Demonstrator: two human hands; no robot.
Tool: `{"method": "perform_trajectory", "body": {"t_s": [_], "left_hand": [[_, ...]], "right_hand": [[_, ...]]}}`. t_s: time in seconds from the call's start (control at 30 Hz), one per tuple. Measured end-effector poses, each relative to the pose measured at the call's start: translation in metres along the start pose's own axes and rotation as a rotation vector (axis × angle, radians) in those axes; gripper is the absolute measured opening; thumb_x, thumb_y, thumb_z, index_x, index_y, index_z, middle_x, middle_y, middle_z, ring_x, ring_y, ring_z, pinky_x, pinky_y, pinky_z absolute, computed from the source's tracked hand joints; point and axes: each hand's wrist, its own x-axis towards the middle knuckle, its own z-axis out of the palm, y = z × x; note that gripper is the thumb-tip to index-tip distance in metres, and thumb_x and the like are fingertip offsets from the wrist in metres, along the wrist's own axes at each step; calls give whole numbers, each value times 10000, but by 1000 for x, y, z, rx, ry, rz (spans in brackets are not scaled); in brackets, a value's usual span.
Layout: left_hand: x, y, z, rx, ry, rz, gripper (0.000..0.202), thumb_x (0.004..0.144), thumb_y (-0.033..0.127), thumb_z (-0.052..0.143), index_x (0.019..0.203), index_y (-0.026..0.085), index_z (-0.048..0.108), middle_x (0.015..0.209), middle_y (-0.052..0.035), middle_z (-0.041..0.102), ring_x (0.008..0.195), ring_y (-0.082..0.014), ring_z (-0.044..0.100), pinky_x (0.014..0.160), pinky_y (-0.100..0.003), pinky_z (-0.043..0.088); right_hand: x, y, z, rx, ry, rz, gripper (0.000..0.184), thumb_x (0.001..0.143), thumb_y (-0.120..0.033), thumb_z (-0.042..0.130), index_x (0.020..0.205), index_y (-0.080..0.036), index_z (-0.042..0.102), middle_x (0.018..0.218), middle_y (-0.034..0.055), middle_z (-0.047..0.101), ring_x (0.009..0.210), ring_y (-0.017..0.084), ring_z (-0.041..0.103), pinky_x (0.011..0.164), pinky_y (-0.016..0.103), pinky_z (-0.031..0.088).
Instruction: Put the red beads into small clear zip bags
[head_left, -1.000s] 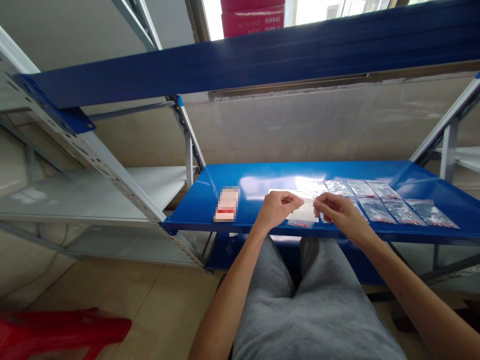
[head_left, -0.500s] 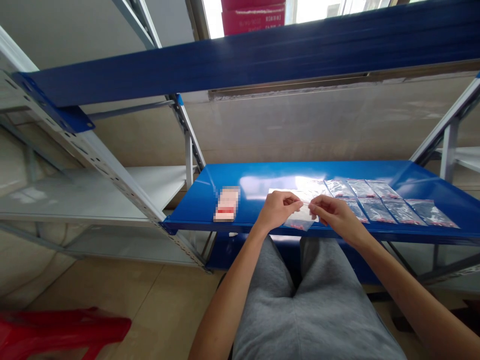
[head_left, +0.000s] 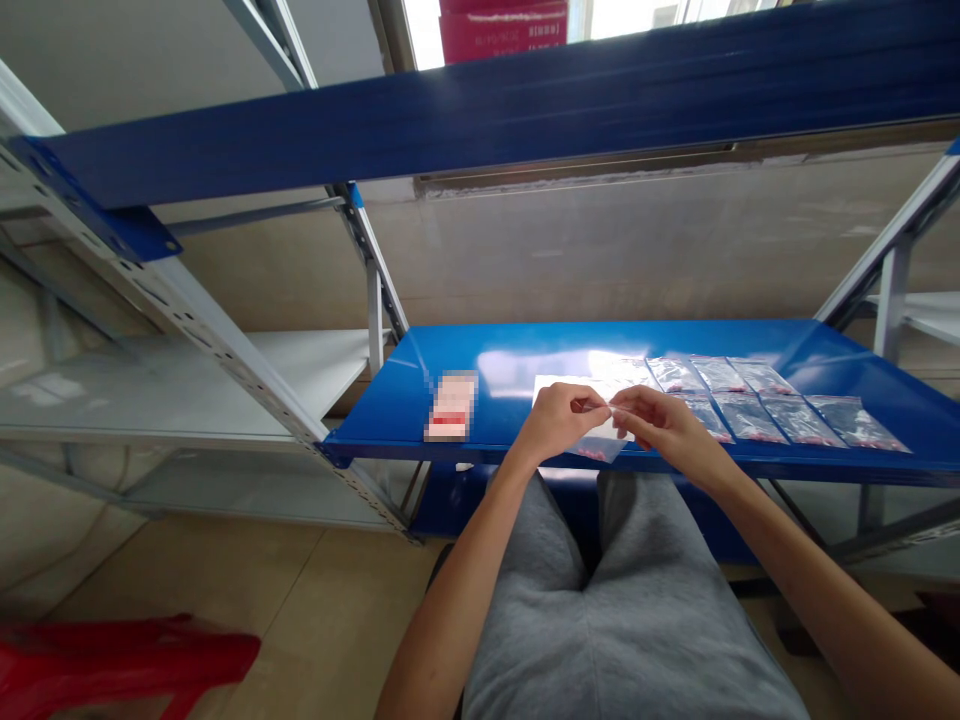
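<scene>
My left hand [head_left: 555, 420] and my right hand [head_left: 664, 425] meet at the fingertips above the front of the blue shelf. Both pinch the top edge of a small clear plastic bag [head_left: 602, 445], which has something red at its bottom. Behind my hands lies a flat white-and-clear sheet or bag [head_left: 570, 388]. To the right, several small clear bags with red contents [head_left: 754, 400] lie in two rows, close to my right hand. A blurred pink-and-white packet [head_left: 451, 407] lies left of my left hand.
The blue steel shelf [head_left: 675, 340] stands before my grey-trousered knees [head_left: 637, 600], with a blue beam [head_left: 480, 110] above it. Perforated white uprights [head_left: 187, 310] and white shelves stand to the left. A red stool [head_left: 112, 655] sits on the tiled floor.
My hands have drawn closer, and their fingertips now meet at the bag's top edge. The bag has shifted from lying flatter to hanging lower between them. The view has tilted slightly.
</scene>
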Motion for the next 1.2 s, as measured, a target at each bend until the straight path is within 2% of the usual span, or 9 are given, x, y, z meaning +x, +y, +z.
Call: {"method": "perform_trajectory", "body": {"t_s": [0.13,0.23,0.47,0.57,0.7,0.87,0.97,1.1,1.2], "left_hand": [[0,0,1,3,9,13,170,848,262,662,791,160,785,764,-24,745,715,-142,643,652,-229,448],[0,-1,4,-5,-2,7,183,861,298,673,822,166,794,804,-30,763,744,-150,666,666,-230,461],[2,-1,6,-5,-22,38,241,923,297,617,832,168,799,771,-38,763,705,-150,682,668,-231,484],[2,-1,3,1,1,30,228,919,282,631,834,164,807,740,-40,758,690,-153,686,662,-233,489],[1,-1,1,-60,0,7,226,917,311,647,877,161,812,766,-50,769,693,-153,695,661,-233,512],[2,-4,4,-179,-71,-38,276,889,385,699,987,151,809,827,-70,781,760,-163,708,691,-241,544],[4,-4,8,-220,-49,-24,277,894,370,694,996,138,807,829,-79,781,749,-158,703,688,-246,553],[5,-4,13,-275,22,-2,256,893,348,686,959,133,809,819,-82,779,722,-161,707,632,-241,551],[5,-3,19,-350,40,-41,285,887,369,700,994,124,798,815,-87,779,730,-172,715,646,-254,557]], "right_hand": [[1,4,0,-12,6,-6,383,864,-582,674,874,-200,655,720,38,680,581,145,573,516,272,438],[1,8,-3,-58,1,-23,364,895,-570,638,864,-207,647,710,35,673,610,163,589,564,296,467],[1,15,-2,-153,85,-60,343,930,-556,595,846,-224,604,726,42,666,705,203,628,690,354,514],[1,11,0,-102,104,-29,359,894,-582,635,920,-225,611,730,42,692,679,205,645,655,346,514],[1,2,-3,-124,76,-32,405,874,-614,649,834,-211,640,735,63,707,633,188,627,577,316,490],[1,-3,-9,-46,162,-32,407,813,-592,732,838,-197,634,676,34,678,537,151,594,479,269,439],[1,-3,-14,-17,175,-21,397,793,-564,766,861,-191,646,689,37,691,539,148,599,470,257,422],[-1,-1,-21,-7,111,27,427,794,-577,759,954,-188,685,741,58,728,571,160,602,479,260,420],[-9,4,-29,-28,68,59,417,810,-595,732,830,-180,695,729,58,720,533,132,537,483,263,402]]}}
